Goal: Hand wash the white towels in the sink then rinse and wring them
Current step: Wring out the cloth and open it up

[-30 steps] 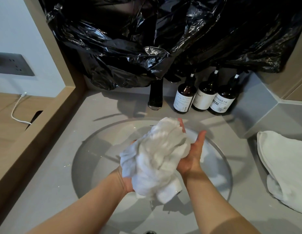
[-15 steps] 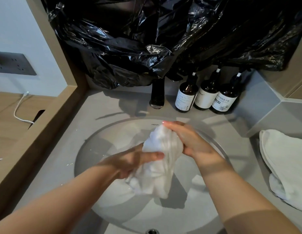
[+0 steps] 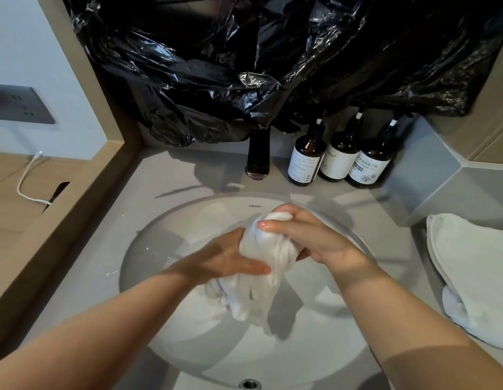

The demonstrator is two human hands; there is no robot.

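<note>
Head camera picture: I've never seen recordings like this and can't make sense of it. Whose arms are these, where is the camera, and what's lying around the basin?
There is no machine here. One camera sits on a person's head and looks down, so the two bare arms are the wearer's own. The left hand and right hand both grip a bunched white towel, held above the round sink. Behind the sink, on the grey counter, stand a dark faucet and three brown pump bottles with white labels. A second white towel lies folded on the counter to the right. Crinkled black plastic hangs over the wall above. A white cable lies on the wooden surface at the left.
</note>
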